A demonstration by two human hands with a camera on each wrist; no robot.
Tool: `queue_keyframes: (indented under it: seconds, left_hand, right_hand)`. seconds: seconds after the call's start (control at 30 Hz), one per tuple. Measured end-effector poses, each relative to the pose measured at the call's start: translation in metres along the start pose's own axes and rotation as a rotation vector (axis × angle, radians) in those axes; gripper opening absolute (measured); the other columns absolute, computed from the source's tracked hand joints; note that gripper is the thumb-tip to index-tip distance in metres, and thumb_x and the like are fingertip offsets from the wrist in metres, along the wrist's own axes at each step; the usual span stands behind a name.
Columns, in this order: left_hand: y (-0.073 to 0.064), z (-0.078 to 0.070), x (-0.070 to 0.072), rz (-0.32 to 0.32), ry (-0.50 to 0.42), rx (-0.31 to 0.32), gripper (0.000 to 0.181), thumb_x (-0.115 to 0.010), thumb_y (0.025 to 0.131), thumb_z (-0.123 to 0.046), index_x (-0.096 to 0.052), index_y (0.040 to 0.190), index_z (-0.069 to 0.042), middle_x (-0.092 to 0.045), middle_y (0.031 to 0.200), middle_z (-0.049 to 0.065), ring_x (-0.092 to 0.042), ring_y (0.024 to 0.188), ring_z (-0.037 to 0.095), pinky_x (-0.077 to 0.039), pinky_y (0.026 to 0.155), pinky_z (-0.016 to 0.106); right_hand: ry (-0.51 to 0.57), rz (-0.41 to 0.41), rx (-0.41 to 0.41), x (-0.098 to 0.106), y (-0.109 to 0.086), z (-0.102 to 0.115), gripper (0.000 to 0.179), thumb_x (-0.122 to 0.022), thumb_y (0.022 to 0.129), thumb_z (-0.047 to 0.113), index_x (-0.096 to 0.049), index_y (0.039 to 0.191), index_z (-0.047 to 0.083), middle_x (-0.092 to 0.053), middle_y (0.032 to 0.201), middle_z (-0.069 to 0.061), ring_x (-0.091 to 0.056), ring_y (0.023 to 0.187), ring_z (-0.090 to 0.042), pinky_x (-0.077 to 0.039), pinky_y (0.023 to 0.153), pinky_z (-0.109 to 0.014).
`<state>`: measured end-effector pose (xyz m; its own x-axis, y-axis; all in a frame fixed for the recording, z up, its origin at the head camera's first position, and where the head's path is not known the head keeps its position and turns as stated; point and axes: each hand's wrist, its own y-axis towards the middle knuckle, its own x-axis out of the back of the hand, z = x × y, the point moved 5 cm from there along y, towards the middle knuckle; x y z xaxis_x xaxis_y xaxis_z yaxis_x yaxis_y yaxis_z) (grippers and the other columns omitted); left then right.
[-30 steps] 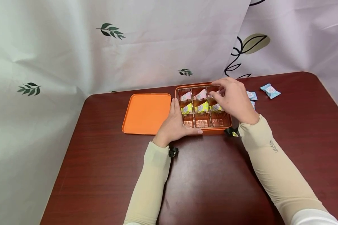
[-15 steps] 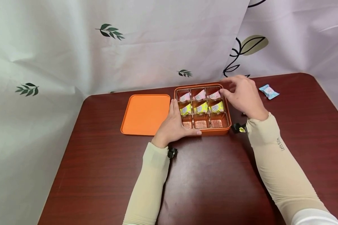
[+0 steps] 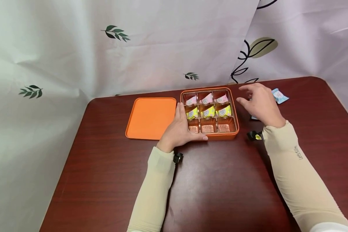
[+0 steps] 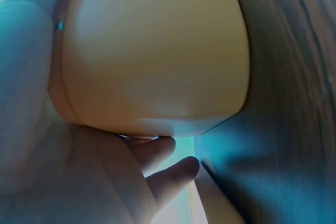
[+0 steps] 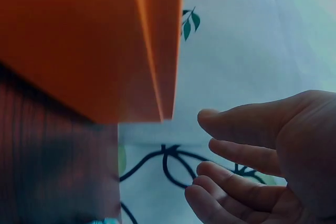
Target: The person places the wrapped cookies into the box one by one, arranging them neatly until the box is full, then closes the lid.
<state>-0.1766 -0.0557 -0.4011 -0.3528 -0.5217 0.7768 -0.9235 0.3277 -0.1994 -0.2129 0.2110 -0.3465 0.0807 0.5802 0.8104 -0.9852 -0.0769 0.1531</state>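
My left hand (image 3: 177,130) rests against the near-left corner of an orange box (image 3: 220,136), fingers straight along its left side and thumb along the front wall. In the left wrist view the box wall (image 4: 157,51) fills most of the frame. A copper-coloured divided tray inside bears pink wrapped candies (image 3: 206,98) in its back row and yellow wrapped candies (image 3: 207,112) in the middle row. The front-row compartments show bare bottoms. Right of the box hovers my right hand (image 3: 261,103), with nothing between its parted thumb and fingers. It partly covers blue wrapped candies (image 3: 280,96).
Flat on the dark red table (image 3: 208,180), left of the box, lies an orange lid (image 3: 150,118). Behind the table's back edge hangs a pale leaf-printed cloth (image 3: 150,58). Each wrist wears a small black camera (image 3: 178,157).
My right hand has released the last pink candy into the back-right compartment and moved right, out of the box, over the blue candies. The left hand stays at the corner.
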Motion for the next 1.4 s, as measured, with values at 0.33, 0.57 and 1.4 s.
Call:
queue_keyframes:
  seconds: [0.33,0.57,1.4]
  left_hand:
    - [0.001,0.002,0.000,-0.016,0.006,-0.001,0.152,-0.082,0.064,-0.072,0.017,0.158,-0.007,0.019,0.167,0.011,-0.012,0.153,0.025,-0.043,0.107,0.038]
    - [0.001,0.002,0.000,-0.014,0.008,0.004,0.151,-0.082,0.064,-0.072,0.017,0.159,-0.008,0.018,0.167,0.011,-0.015,0.152,0.025,-0.044,0.106,0.039]
    - [0.000,0.002,-0.002,-0.023,0.015,0.006,0.152,-0.080,0.063,-0.076,0.018,0.159,-0.010,0.020,0.167,0.008,-0.027,0.149,0.028,-0.049,0.100,0.039]
  right_hand:
    - [-0.001,-0.032,-0.050,0.010,-0.002,-0.027,0.042,-0.068,0.092,0.015,-0.063,0.129,-0.005,-0.059,0.129,-0.030,-0.049,0.120,-0.046,-0.030,0.106,-0.060]
    - [0.017,-0.046,-0.077,0.017,-0.003,-0.045,0.047,-0.069,0.091,0.013,-0.059,0.131,-0.009,-0.054,0.128,-0.035,-0.036,0.132,-0.051,-0.022,0.111,-0.061]
    - [-0.115,0.073,-0.136,0.034,0.005,-0.111,0.057,-0.067,0.089,0.013,-0.047,0.133,-0.015,-0.046,0.124,-0.043,-0.029,0.130,-0.059,-0.021,0.108,-0.065]
